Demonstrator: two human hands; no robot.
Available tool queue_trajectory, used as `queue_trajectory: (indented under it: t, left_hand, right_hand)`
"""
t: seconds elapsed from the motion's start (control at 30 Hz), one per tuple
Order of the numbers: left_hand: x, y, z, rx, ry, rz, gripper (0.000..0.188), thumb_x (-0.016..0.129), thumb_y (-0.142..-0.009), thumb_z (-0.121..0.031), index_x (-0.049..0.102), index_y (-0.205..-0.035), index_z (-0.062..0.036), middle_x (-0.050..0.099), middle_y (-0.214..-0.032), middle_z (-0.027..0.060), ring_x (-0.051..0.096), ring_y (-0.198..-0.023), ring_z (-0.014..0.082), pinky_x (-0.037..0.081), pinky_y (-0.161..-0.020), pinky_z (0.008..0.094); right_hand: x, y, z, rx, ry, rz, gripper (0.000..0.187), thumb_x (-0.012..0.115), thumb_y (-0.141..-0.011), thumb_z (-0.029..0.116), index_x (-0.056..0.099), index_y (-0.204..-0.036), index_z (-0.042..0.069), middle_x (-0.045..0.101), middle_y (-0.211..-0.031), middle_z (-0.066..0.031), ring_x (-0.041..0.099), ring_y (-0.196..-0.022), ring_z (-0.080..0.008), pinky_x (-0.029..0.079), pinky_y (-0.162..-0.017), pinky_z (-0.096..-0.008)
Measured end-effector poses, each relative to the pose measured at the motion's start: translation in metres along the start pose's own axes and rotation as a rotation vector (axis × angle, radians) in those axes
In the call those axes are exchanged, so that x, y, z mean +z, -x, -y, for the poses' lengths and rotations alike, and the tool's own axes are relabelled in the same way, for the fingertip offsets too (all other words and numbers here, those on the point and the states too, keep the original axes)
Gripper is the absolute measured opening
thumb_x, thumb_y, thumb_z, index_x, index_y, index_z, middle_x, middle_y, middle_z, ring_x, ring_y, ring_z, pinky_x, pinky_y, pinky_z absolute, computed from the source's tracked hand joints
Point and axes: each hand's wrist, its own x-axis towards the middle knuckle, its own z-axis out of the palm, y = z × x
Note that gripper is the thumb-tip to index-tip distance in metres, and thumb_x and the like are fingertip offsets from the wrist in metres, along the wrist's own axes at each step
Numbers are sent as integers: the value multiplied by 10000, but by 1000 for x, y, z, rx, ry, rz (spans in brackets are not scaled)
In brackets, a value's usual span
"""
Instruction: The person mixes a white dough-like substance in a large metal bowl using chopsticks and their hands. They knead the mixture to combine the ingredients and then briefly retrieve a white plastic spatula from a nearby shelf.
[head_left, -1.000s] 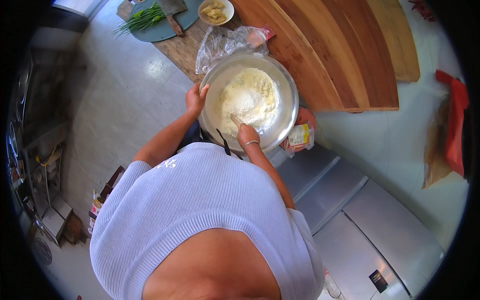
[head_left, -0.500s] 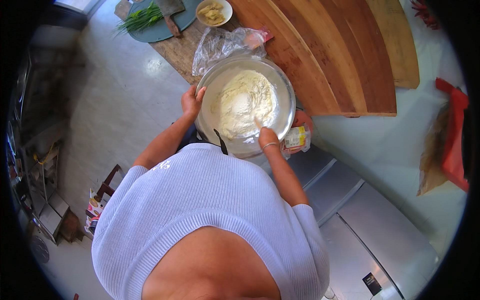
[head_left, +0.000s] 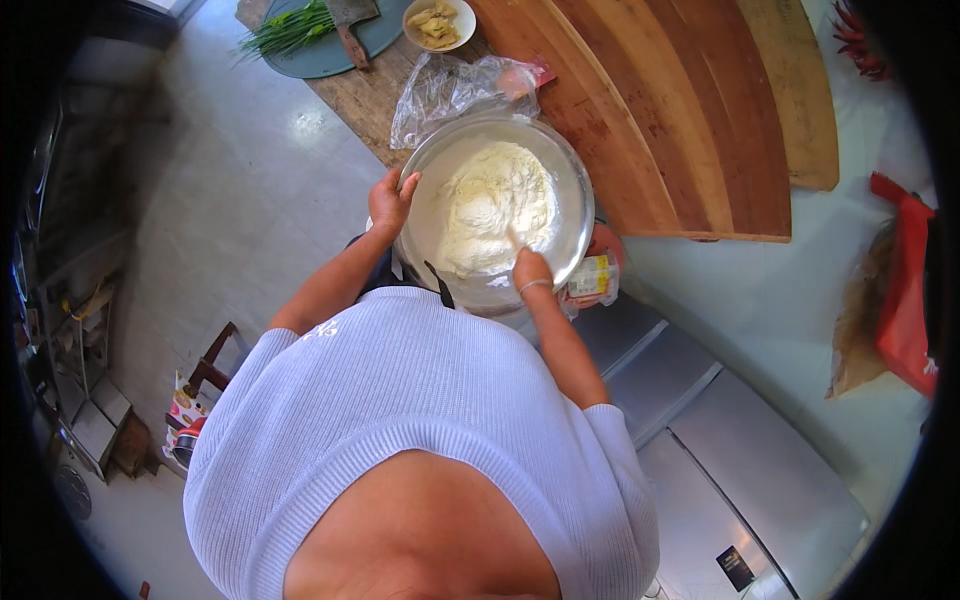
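A wide metal bowl [head_left: 577,170] holds a heap of pale flour [head_left: 500,195], partly clumped and loose on top. My left hand [head_left: 392,203] grips the bowl's left rim, thumb up over the edge. Above the bowl's near right side, my right hand [head_left: 533,268] is closed round a thin wooden stick [head_left: 514,238]. The stick's far end dips into the flour, so its full shape is hidden.
Beyond the bowl, a crumpled clear plastic bag [head_left: 440,98] lies on the wooden table near a white bowl of yellowish pieces [head_left: 438,25]. A cleaver [head_left: 352,42] and green stalks [head_left: 290,35] rest on a round board. Wooden planks [head_left: 650,110] extend right; a grey cabinet [head_left: 740,430] stands nearer.
The stick has shifted slightly within the flour, and the flour's surface looks a little different. My left hand keeps its hold on the rim. The whole view has moved slightly.
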Motion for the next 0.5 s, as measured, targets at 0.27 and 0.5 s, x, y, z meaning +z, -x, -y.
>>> queue_trajectory:
  t: [0.27,0.5]
  left_hand:
    - [6,-2,5,26,-31,-12,399,647,-763,-396,508,-721,-25,526,-659,207,479,-627,416,400,-532,421]
    - [1,-2,4,23,-1,-10,364,638,-776,-381,527,-747,-35,539,-656,202,497,-622,406,409,-528,409]
  right_hand:
    - [13,-34,46,-176,-49,-128,207,493,-821,154,596,-762,-16,595,-731,-258,596,-735,-405,481,-670,-465]
    - [-76,-50,28,-100,230,-209,175,438,-815,84,581,-878,6,635,-782,-204,639,-742,-335,515,-634,-421]
